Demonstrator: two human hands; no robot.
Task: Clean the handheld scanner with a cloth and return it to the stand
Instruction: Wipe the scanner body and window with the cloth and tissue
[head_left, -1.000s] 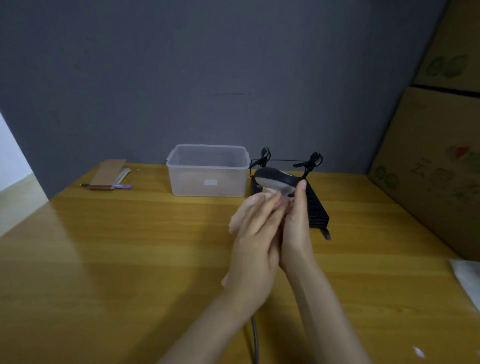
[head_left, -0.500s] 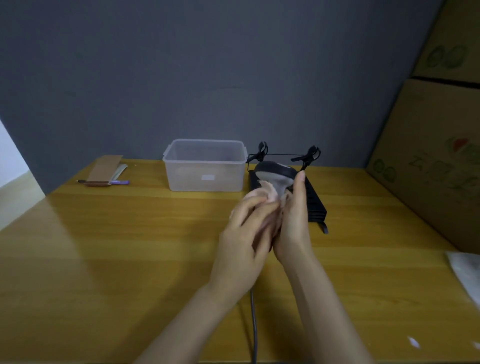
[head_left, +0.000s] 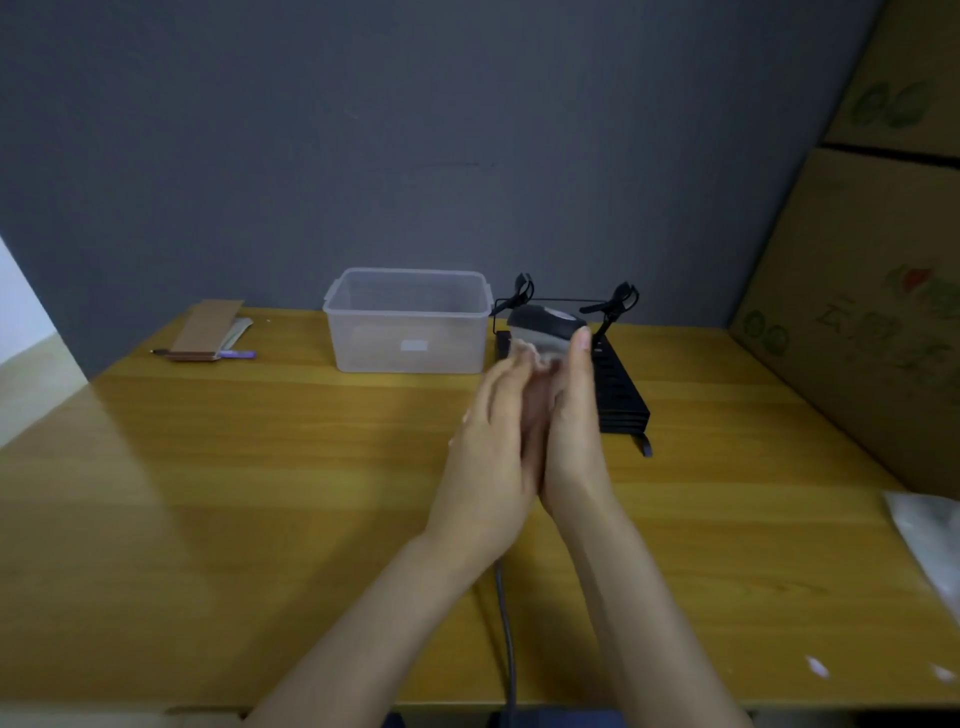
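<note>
Both hands, right hand (head_left: 571, 415) gripping the scanner (head_left: 545, 327), left hand (head_left: 493, 447) pressing a cloth (head_left: 540, 364), hide the near stand (head_left: 618, 384) beside a plastic box (head_left: 410, 322).

A yellow wooden table (head_left: 260, 493) carries a clear tub (head_left: 410, 322), black stand (head_left: 621, 389), pen (head_left: 236, 355) — and cardboard (head_left: 208, 327).

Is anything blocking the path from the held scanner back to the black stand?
Nothing visible does. The scanner is held up in both hands directly in front of the stand; the plastic tub sits off to its left.
</note>
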